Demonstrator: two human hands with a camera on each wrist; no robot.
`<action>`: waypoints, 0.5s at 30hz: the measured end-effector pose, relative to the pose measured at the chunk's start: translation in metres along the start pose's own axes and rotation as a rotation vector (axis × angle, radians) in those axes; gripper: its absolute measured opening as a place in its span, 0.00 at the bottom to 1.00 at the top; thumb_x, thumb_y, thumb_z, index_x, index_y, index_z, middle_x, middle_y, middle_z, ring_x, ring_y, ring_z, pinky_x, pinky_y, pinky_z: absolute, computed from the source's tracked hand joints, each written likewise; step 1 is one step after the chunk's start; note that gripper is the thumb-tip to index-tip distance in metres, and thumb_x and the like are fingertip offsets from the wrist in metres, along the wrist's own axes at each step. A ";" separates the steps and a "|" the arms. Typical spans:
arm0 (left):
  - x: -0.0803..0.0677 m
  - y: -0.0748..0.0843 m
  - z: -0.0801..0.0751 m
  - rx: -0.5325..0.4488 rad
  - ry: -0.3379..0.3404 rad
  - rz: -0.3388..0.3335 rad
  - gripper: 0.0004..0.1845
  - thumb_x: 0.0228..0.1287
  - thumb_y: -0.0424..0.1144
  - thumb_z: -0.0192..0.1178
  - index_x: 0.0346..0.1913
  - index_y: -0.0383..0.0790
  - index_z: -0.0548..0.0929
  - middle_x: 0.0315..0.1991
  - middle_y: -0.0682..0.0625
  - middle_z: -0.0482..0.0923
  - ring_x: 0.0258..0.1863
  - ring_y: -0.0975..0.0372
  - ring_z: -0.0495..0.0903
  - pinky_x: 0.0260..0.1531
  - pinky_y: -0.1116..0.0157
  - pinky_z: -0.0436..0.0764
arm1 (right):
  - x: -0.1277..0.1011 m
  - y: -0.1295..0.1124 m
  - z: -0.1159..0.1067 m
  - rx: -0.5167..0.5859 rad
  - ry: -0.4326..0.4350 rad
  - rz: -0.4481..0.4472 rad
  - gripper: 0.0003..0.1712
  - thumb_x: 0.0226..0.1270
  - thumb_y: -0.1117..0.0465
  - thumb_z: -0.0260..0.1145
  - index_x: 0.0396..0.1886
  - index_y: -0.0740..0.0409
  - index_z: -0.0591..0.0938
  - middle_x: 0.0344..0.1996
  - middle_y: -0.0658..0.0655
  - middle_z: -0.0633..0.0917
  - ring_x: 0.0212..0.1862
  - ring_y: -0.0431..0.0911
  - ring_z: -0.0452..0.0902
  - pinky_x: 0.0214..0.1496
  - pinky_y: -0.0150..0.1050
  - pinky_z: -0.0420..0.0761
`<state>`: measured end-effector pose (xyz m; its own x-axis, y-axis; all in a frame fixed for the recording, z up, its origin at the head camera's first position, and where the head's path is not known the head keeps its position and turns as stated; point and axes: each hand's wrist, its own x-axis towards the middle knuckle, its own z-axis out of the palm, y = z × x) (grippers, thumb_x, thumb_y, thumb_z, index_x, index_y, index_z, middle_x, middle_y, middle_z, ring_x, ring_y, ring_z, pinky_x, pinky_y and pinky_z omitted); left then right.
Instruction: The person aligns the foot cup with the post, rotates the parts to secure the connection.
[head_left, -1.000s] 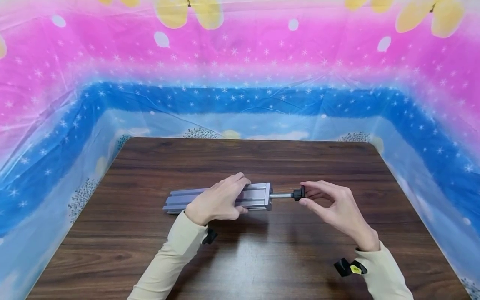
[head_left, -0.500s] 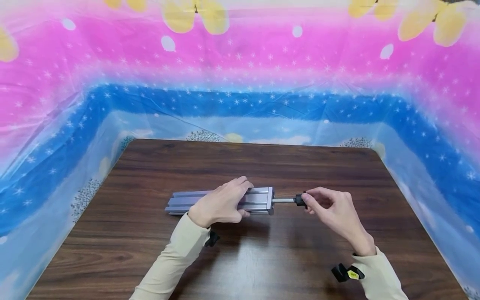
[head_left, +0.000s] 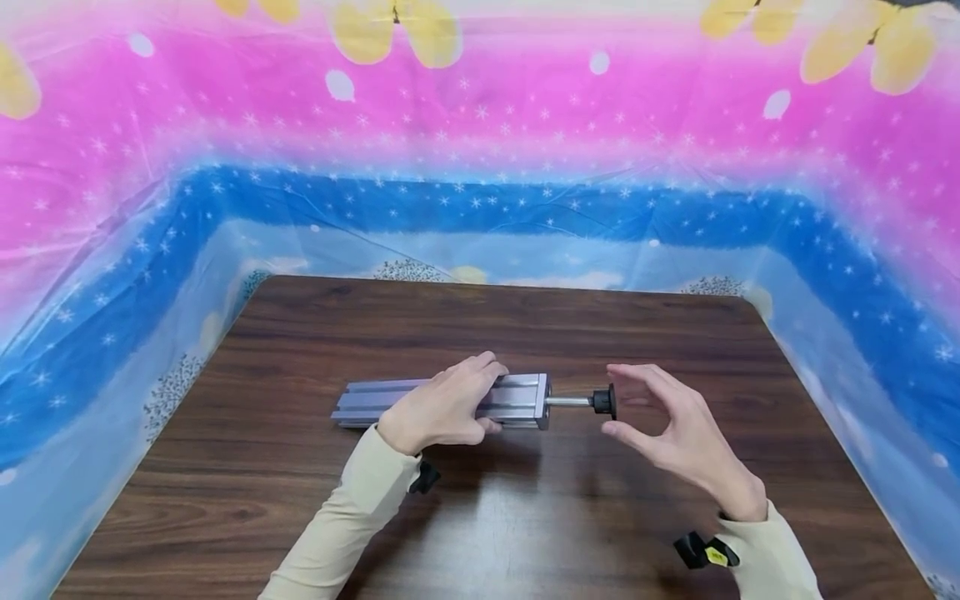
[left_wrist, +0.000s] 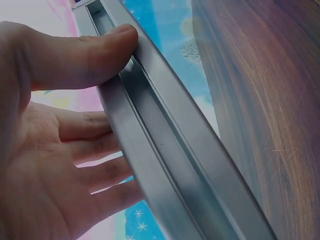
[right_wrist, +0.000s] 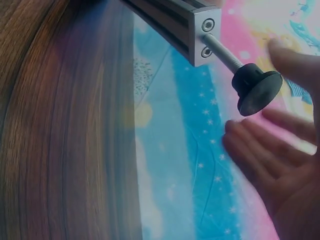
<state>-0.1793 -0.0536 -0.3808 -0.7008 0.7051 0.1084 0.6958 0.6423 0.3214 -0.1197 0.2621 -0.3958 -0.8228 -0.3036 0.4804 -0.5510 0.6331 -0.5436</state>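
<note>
A grooved aluminium profile (head_left: 517, 402) lies lengthwise across the middle of the table in the head view. My left hand (head_left: 442, 406) grips it from above, the thumb (left_wrist: 107, 55) along its near side and the fingers on the far side. From the end plate (right_wrist: 202, 37), which carries two screws, a threaded rod (head_left: 568, 402) sticks out to the right. A black levelling foot (right_wrist: 257, 90) with a round flat base sits on the rod's end. Just right of that foot, my right hand (head_left: 686, 429) stands with thumb and fingers spread apart, holding nothing.
The dark wood-grain table (head_left: 487, 325) bears the profile. A pink and blue printed cloth (head_left: 465, 200) surrounds the table at the back and both sides. Black camera mounts (head_left: 705, 552) are worn at the wrists.
Half a second ago my right thumb and fingers pinched the black foot; now they have spread and moved off it to the right. The left hand keeps its grip on the profile.
</note>
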 end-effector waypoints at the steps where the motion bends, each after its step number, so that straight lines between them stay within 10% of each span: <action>1: 0.000 0.000 0.000 -0.001 0.000 -0.004 0.28 0.56 0.42 0.70 0.59 0.38 0.77 0.49 0.50 0.75 0.41 0.61 0.73 0.44 0.61 0.77 | 0.000 0.000 0.000 0.002 0.002 -0.026 0.41 0.52 0.61 0.81 0.68 0.46 0.77 0.58 0.49 0.83 0.55 0.39 0.82 0.56 0.25 0.77; 15: 0.002 -0.001 0.001 -0.017 -0.005 0.001 0.28 0.56 0.42 0.71 0.59 0.37 0.77 0.50 0.49 0.75 0.42 0.60 0.74 0.45 0.60 0.78 | 0.003 -0.001 -0.001 -0.016 0.037 -0.134 0.36 0.47 0.68 0.82 0.59 0.48 0.84 0.52 0.50 0.87 0.55 0.39 0.83 0.57 0.25 0.77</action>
<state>-0.1813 -0.0529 -0.3816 -0.6993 0.7072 0.1038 0.6937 0.6364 0.3373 -0.1213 0.2614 -0.3933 -0.7364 -0.3600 0.5728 -0.6528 0.6005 -0.4618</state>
